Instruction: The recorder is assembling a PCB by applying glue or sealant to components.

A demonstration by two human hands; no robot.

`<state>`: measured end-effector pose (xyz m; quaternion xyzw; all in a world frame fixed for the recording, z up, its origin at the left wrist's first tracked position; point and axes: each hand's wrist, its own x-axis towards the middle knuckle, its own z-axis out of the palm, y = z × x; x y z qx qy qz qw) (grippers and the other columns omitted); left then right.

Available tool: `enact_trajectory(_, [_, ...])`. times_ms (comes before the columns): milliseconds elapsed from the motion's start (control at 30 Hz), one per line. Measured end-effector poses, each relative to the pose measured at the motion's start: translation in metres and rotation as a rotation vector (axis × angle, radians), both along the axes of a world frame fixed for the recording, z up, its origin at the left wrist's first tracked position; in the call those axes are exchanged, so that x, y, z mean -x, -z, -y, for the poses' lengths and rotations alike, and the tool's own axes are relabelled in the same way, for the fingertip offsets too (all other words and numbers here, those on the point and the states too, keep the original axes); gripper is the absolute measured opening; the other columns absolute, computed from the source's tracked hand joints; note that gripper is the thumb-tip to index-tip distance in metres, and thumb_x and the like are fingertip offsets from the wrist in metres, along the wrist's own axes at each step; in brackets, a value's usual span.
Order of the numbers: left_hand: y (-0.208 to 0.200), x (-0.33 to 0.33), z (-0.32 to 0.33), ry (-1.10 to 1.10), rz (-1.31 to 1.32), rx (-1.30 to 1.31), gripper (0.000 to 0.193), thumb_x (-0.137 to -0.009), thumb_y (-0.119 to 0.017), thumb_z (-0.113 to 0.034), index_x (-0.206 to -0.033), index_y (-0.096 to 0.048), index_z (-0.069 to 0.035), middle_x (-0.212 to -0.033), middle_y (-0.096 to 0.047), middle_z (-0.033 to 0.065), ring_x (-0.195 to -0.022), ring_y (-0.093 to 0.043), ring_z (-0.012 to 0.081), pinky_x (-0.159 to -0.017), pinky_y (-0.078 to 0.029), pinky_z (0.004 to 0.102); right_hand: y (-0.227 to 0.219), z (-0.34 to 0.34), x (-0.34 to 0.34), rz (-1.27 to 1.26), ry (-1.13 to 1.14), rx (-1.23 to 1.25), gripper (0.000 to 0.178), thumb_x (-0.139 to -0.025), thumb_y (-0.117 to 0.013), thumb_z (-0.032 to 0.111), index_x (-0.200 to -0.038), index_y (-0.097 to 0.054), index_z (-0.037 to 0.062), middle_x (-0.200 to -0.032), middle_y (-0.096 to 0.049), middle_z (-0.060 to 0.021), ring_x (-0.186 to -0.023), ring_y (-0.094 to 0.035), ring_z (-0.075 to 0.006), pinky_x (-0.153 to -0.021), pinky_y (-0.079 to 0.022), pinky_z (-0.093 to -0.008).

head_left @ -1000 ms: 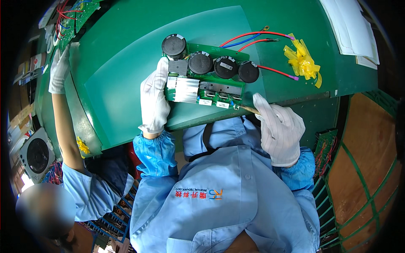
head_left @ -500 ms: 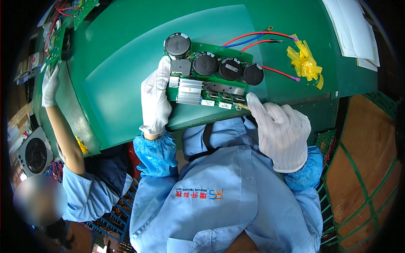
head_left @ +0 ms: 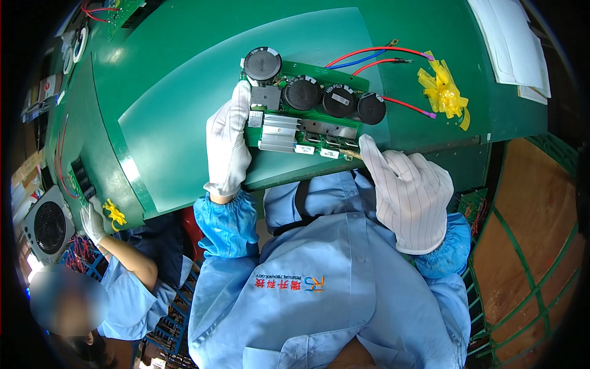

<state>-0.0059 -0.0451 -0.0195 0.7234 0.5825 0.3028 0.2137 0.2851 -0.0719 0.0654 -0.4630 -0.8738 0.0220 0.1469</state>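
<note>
Over the near edge of the green table, a green circuit board (head_left: 254,136) is held by my white-gloved left hand (head_left: 228,142), which grips its left end. Several large black capacitors (head_left: 301,92) stand along the board's far part, with a finned silver heat sink (head_left: 279,134) at its near left. Red and blue wires (head_left: 359,59) trail from the board to the right. My gloved right hand (head_left: 412,194) is closed at the board's near right corner, around a thin brownish pointed tool (head_left: 351,152). Its tip reaches the small parts there; its kind cannot be made out.
Yellow tape strips (head_left: 447,92) lie bunched right of the board, white papers (head_left: 510,46) beyond. At left, a co-worker's gloved hand (head_left: 92,222) touches another board (head_left: 81,179) near more yellow strips (head_left: 114,214) and a fan (head_left: 49,226). A green-framed rack (head_left: 528,246) stands right.
My hands and the board have barely moved; the board is shifted a touch to the right. The co-worker's hand has come down toward the near table edge with the other board.
</note>
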Motion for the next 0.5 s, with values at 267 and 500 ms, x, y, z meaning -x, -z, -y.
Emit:
enact_trajectory(267, [-0.0086, -0.0087, 0.0008, -0.107, 0.33, 0.197, 0.035, -0.108, -0.044, -0.018, -0.138, -0.058, -0.006, -0.11, -0.069, 0.0167, -0.088, -0.062, 0.0262, -0.088, -0.049, 0.0327, -0.0009, -0.0025, 0.0057, 0.07, 0.04, -0.068, 0.047, -0.07, -0.066, 0.013, -0.117, -0.073, 0.0121, -0.086, -0.053, 0.0019, -0.062, -0.049, -0.0157, -0.052, -0.039, -0.0311])
enact_trajectory(500, [-0.0053, -0.0091, -0.0018, -0.045, 0.192, 0.03, 0.034, -0.109, -0.043, -0.017, -0.136, -0.06, -0.006, -0.103, -0.069, 0.0166, -0.084, -0.062, 0.0252, -0.082, -0.051, 0.0336, -0.0039, -0.0078, 0.0103, 0.041, 0.06, -0.097, 0.035, -0.073, -0.071, 0.012, -0.108, -0.074, 0.0131, -0.085, -0.054, 0.0015, -0.062, -0.049, -0.0162, -0.051, -0.039, -0.0318])
